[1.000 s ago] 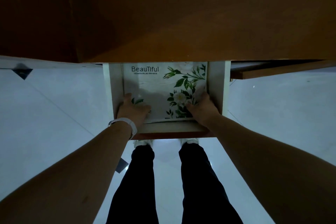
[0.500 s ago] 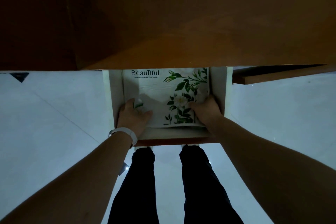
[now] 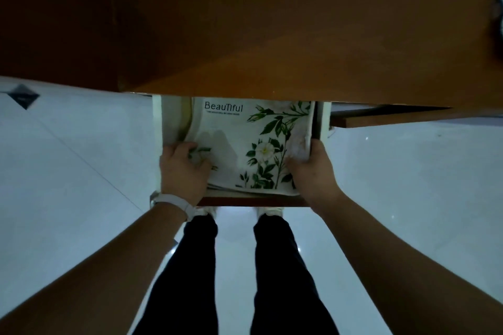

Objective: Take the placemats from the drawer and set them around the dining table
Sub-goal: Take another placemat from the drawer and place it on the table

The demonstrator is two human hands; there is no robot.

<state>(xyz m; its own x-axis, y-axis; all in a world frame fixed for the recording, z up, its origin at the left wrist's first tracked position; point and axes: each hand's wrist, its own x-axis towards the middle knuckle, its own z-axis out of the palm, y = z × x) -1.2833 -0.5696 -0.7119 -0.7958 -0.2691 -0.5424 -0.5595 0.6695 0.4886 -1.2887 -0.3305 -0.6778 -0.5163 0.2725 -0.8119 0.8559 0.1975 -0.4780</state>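
A: Looking at centre frame: your left hand [image 3: 185,171] and right hand [image 3: 313,168] are both in the open drawer [image 3: 157,128], one on each side of the placemats [image 3: 245,141].

B: Grip state?

A: Your left fingers [image 3: 200,156] are curled over the top mat's near left corner, pressing down on it. Your right hand wraps the right edge, thumb side on top. Can't tell how far the fingers go underneath.

B: Where's the stack?

A: It's inside the drawer, mid-frame, under the brown tabletop [image 3: 272,35] that fills the upper half. The near edge looks layered, several sheets. The top mat is white with "Beautiful" printed at the far left and a white flower with green leaves on the right. Its left side bows up off the drawer's floor, away from the left wall.

B: Anything else?

A: A white wristband [image 3: 174,200] on your left wrist. Your dark trousers [image 3: 201,266] and white shoes [image 3: 268,211] show at lower centre, on the pale tiled floor [image 3: 68,171]. A dark diamond inset [image 3: 23,96] sits at the left edge of the frame. A brown rail [image 3: 381,118] runs right of the drawer.
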